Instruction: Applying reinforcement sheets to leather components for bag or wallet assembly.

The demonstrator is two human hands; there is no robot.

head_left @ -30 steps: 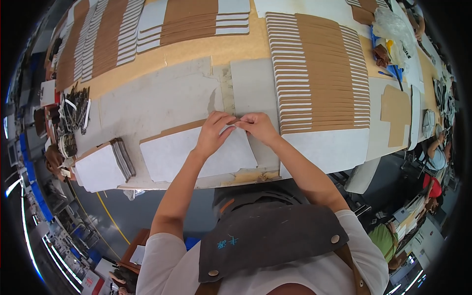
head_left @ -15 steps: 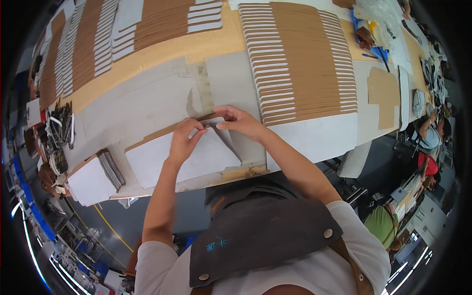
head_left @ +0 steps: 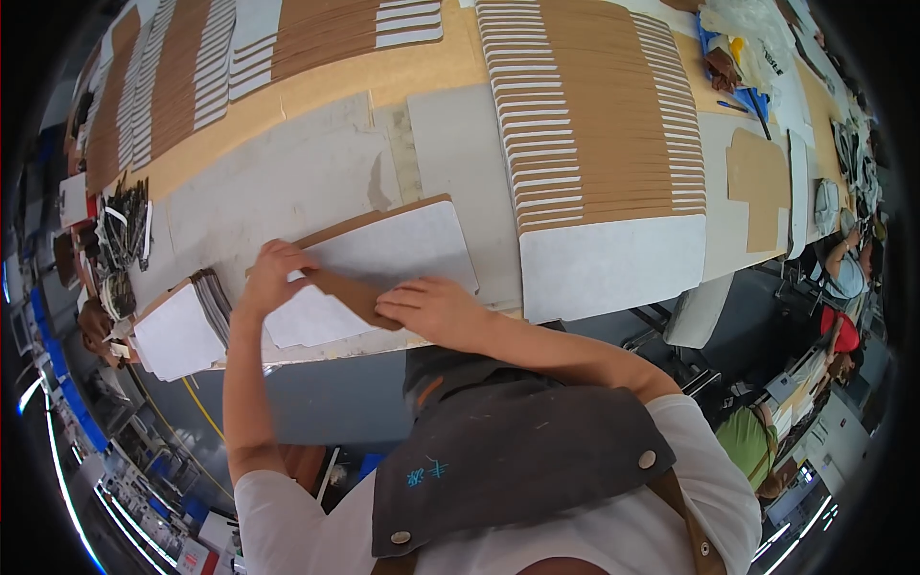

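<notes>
Near the table's front edge lies a white panel (head_left: 407, 240) with a brown strip along its far edge. Across its lower left part is a white piece with a brown edge (head_left: 353, 295), slanting down to the right; whether it is a folded part of the panel or a separate piece I cannot tell. My left hand (head_left: 275, 280) pinches the upper left end of this brown edge between thumb and fingers. At the lower right end, my right hand (head_left: 436, 311) grips it, fingers together on top and thumb hidden.
On the right lies a long overlapping row of brown-and-white panels (head_left: 618, 125). More rows (head_left: 321, 43) line the back left. A small white-topped stack (head_left: 180, 331) sits at the front left corner, near dark strips (head_left: 123, 225). A brown T-shaped template (head_left: 757, 182) lies far right.
Both hands have left the panel's far right corner: the left moved left, the right moved down toward the table edge. A slanting brown edge now shows between them.
</notes>
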